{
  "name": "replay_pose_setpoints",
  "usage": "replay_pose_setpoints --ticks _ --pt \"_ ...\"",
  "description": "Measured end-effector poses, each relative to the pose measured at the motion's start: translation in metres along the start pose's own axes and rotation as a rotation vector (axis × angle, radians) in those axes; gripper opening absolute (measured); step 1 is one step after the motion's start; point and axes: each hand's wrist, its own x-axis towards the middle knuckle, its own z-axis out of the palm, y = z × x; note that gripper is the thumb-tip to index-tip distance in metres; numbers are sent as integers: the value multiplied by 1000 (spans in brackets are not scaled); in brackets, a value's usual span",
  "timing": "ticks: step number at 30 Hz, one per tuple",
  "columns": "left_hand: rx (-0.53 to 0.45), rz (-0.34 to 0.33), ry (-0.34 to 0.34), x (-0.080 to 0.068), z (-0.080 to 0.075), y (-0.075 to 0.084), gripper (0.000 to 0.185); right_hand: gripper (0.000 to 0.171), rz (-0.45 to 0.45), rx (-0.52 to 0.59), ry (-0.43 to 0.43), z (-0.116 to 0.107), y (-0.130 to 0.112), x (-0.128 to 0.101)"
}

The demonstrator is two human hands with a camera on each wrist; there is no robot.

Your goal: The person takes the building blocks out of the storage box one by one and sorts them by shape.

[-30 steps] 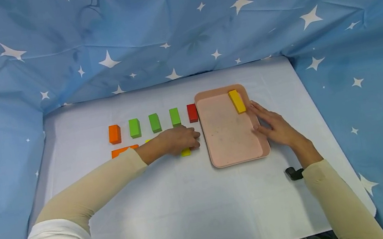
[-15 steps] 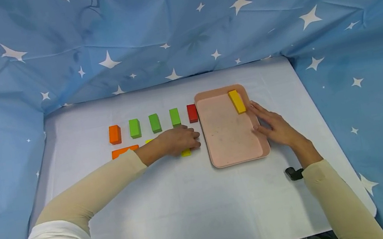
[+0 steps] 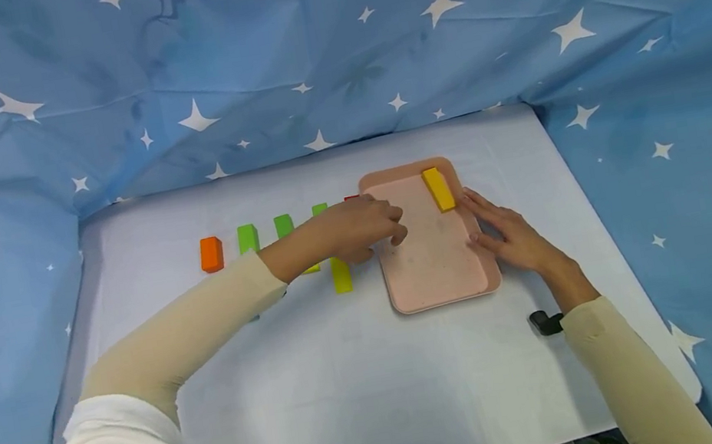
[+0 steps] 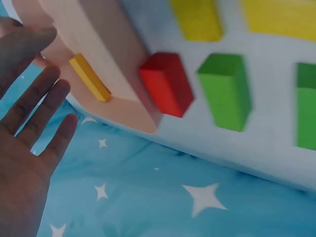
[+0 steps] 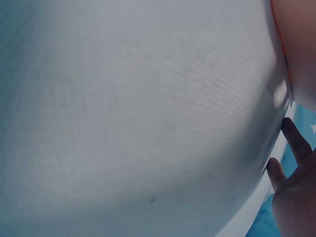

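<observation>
Left hand (image 3: 360, 227) is raised over the left rim of the pink tray (image 3: 439, 288), between the block row and the tray. The head view suggests curled fingers, but the left wrist view shows them straight and spread, holding nothing. Right hand (image 3: 512, 236) lies flat on the tray's right edge, fingers straight, steadying it and gripping nothing.

Nearest blocks to the left hand:
- red block (image 4: 167, 84), on the worktop, touching or just beside the tray's outer wall, mostly hidden under the hand in the head view
- yellow-green block (image 3: 340, 274), lying flat on the worktop just below the hand
- green blocks (image 3: 247, 237) and orange block (image 3: 210, 253), upright in a row further left

A yellow block (image 3: 438, 189) already lies in the tray at the far right corner.

Handling, as a judgement: the blocks look like painted wood or dense foam, so rigid, light and not fragile. The smooth paint may be a bit slick. Pinch across the two long side faces, thumb against the index and middle fingers. The red one has little clearance on the tray side, so take it by the front and back faces or from the top.

Versus 1 s ago: the left hand was resting low on the yellow-green block, and has lifted and moved up and right toward the tray. The yellow-green block is now exposed. The right hand, tray and yellow block are unchanged.
</observation>
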Motion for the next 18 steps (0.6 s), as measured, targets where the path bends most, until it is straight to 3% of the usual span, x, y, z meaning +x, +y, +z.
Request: replay_pose_setpoints --ticks 3,8,13,18 --pt "5 24 30 31 -8 -6 33 73 -3 13 10 -1 1 0" --pt "50 48 80 76 -7 -17 36 73 -38 16 25 3 0 0" --pt "15 65 162 103 -4 -23 36 72 -73 48 28 4 0 -1" --pt "144 14 167 125 0 -24 37 73 -80 45 37 1 0 -5"
